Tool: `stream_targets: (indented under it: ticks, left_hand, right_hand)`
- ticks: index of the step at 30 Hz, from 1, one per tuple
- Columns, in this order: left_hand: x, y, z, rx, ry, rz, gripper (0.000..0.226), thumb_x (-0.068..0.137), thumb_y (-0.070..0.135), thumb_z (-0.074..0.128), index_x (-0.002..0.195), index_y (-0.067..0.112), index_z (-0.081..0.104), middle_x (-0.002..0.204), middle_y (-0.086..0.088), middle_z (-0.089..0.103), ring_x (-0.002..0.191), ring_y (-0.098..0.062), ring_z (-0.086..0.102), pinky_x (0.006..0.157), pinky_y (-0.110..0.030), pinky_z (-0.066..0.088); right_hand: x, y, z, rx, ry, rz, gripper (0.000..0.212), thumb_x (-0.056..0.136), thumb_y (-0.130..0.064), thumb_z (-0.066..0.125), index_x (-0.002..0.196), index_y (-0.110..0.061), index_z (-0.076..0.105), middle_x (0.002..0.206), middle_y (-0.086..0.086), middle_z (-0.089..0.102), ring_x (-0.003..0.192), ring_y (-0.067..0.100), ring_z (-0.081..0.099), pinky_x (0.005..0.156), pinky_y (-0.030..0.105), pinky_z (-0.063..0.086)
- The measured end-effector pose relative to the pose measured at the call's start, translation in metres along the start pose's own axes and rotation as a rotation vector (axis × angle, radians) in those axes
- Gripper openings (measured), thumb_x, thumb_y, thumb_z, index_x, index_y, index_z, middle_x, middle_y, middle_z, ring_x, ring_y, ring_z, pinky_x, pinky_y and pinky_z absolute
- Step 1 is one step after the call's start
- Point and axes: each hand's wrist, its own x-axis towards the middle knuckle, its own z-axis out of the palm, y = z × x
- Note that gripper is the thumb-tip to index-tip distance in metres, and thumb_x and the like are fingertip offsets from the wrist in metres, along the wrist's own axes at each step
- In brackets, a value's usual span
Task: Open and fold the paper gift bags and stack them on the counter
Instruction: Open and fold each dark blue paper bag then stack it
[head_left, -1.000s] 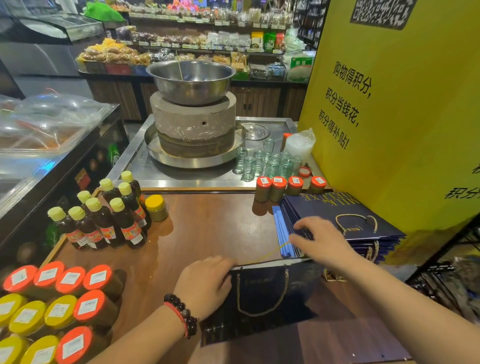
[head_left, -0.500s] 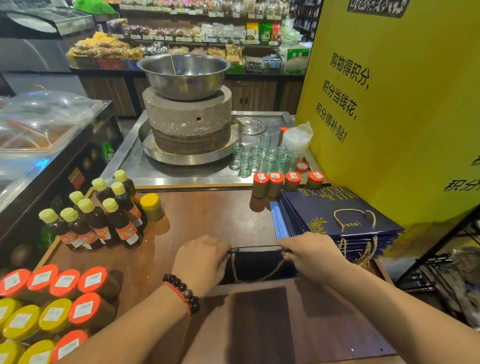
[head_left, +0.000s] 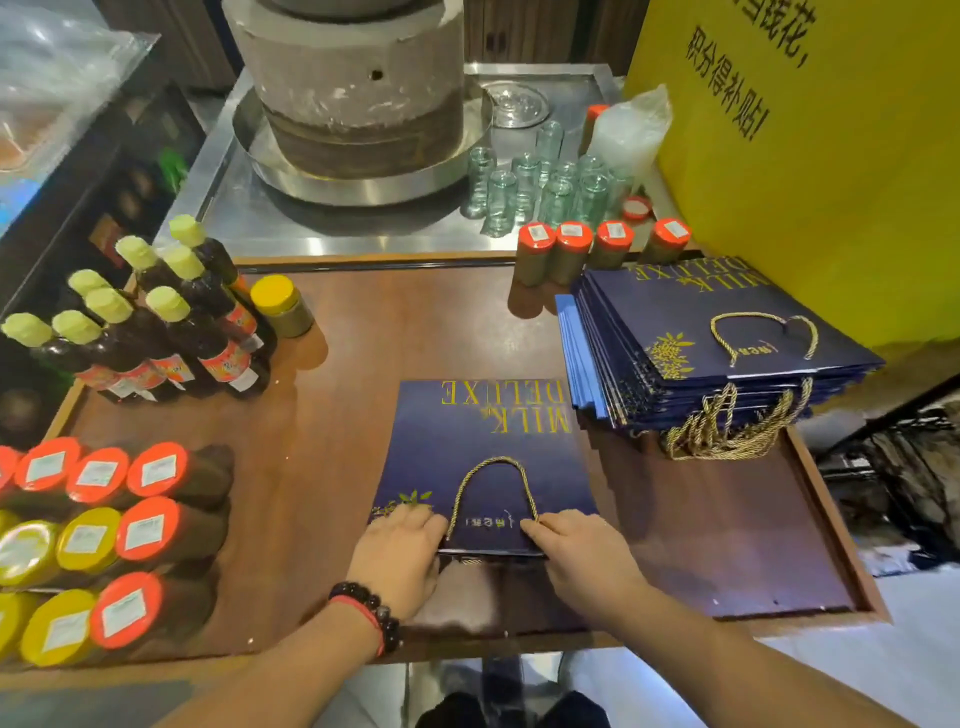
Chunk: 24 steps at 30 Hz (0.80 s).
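One navy paper gift bag (head_left: 483, 447) with gold lettering and a gold cord handle lies flat on the brown wooden counter (head_left: 374, 353), its handle end toward me. My left hand (head_left: 400, 556) grips the bag's near left corner, fingers on top. My right hand (head_left: 582, 556) holds the near edge just right of the handle. A stack of several flat navy gift bags (head_left: 727, 358) sits at the right of the counter, gold handles hanging over its near side.
Dark sauce bottles with pale green caps (head_left: 156, 322) stand at the left, with orange- and yellow-lidded jars (head_left: 104, 530) lying nearer. Orange-capped jars (head_left: 576, 249) and glass cups (head_left: 540, 182) line the far edge. A stone mill (head_left: 358, 88) stands behind; a yellow sign (head_left: 810, 156) is on the right.
The bag stood open and upright between my hands before. Now it lies flat on the counter, and both hands have come to its near edge. The camera has tilted down and closer.
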Motion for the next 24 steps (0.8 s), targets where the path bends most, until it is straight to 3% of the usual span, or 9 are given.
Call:
stream_targets:
  ticks: [6, 10, 13, 17, 20, 24]
  left_hand:
    - [-0.001, 0.003, 0.056, -0.048, -0.084, -0.042, 0.074, 0.054, 0.022, 0.078, 0.124, 0.013, 0.055, 0.099, -0.005, 0.062, 0.088, -0.029, 0.061, 0.067, -0.038, 0.056]
    - [-0.005, 0.008, 0.081, -0.118, -0.159, -0.049, 0.081, 0.059, 0.021, 0.071, 0.136, 0.013, 0.047, 0.128, -0.016, 0.054, 0.116, -0.037, 0.055, 0.081, -0.044, 0.055]
    - [-0.018, 0.016, 0.097, -0.161, -0.193, 0.009, 0.087, 0.055, 0.024, 0.068, 0.138, 0.017, 0.046, 0.143, -0.017, 0.046, 0.129, -0.036, 0.047, 0.093, -0.046, 0.049]
    - [-0.027, 0.025, 0.111, -0.163, -0.201, 0.059, 0.083, 0.058, 0.032, 0.068, 0.137, 0.013, 0.049, 0.143, -0.017, 0.046, 0.131, -0.035, 0.045, 0.100, -0.048, 0.046]
    - [-0.027, 0.027, 0.118, -0.140, -0.201, 0.009, 0.080, 0.059, 0.037, 0.065, 0.134, 0.010, 0.054, 0.142, -0.014, 0.049, 0.130, -0.031, 0.048, 0.102, -0.045, 0.042]
    - [-0.031, 0.020, 0.129, -0.104, -0.218, 0.016, 0.074, 0.071, 0.043, 0.049, 0.138, 0.012, 0.050, 0.145, -0.013, 0.046, 0.133, -0.027, 0.045, 0.105, -0.042, 0.033]
  right_hand:
    - [0.000, -0.007, 0.051, -0.022, -0.119, 0.115, 0.051, 0.067, -0.019, 0.072, 0.117, -0.021, 0.065, 0.107, 0.002, 0.066, 0.093, 0.026, 0.063, 0.071, 0.038, 0.052]
    - [-0.002, -0.017, 0.073, 0.002, -0.238, 0.184, 0.063, 0.062, -0.018, 0.075, 0.123, -0.020, 0.061, 0.119, 0.006, 0.061, 0.106, 0.030, 0.061, 0.082, 0.041, 0.053]
    - [-0.006, -0.035, 0.084, 0.041, -0.286, 0.264, 0.073, 0.059, -0.020, 0.075, 0.130, -0.018, 0.060, 0.135, 0.015, 0.056, 0.121, 0.035, 0.057, 0.092, 0.046, 0.050]
    - [-0.009, -0.074, 0.091, 0.068, -0.234, 0.198, 0.073, 0.070, -0.032, 0.061, 0.140, -0.014, 0.051, 0.151, 0.013, 0.042, 0.140, 0.031, 0.039, 0.112, 0.053, 0.028]
    - [-0.008, -0.093, 0.100, 0.095, -0.298, 0.189, 0.072, 0.076, -0.038, 0.042, 0.141, -0.009, 0.049, 0.150, 0.009, 0.044, 0.138, 0.024, 0.042, 0.111, 0.049, 0.020]
    - [-0.008, -0.088, 0.110, 0.099, -0.319, 0.157, 0.070, 0.081, -0.042, 0.039, 0.142, -0.010, 0.049, 0.149, 0.007, 0.045, 0.137, 0.021, 0.044, 0.112, 0.044, 0.019]
